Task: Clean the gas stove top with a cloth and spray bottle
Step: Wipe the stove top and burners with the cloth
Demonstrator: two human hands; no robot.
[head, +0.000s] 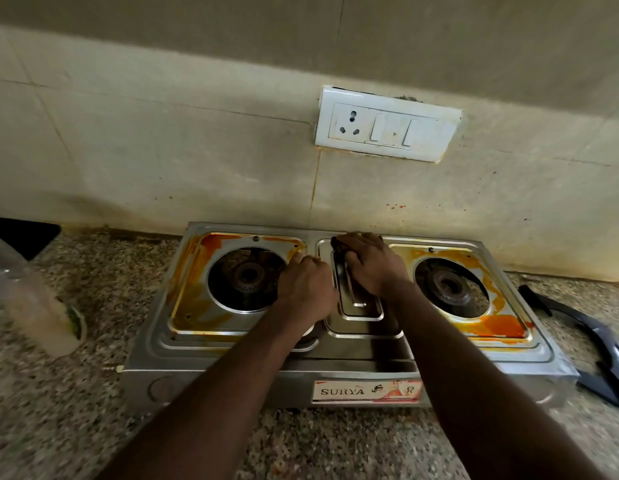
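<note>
A steel two-burner gas stove (349,358) sits on the counter against the wall, with orange stains around both burner openings. My right hand (374,263) presses a dark cloth (337,244) onto the raised centre panel near the back edge; only a bit of the cloth shows past my fingers. My left hand (306,289) rests flat on the stove at the right rim of the left burner (247,275). The right burner (450,285) lies uncovered. A clear spray bottle (34,299) lies blurred at the far left on the counter.
Speckled granite counter (93,393) surrounds the stove. Dark pan supports (595,344) lie on the counter to the right of the stove. A white socket and switch plate (387,124) is on the tiled wall above. A dark object (20,235) sits at the back left.
</note>
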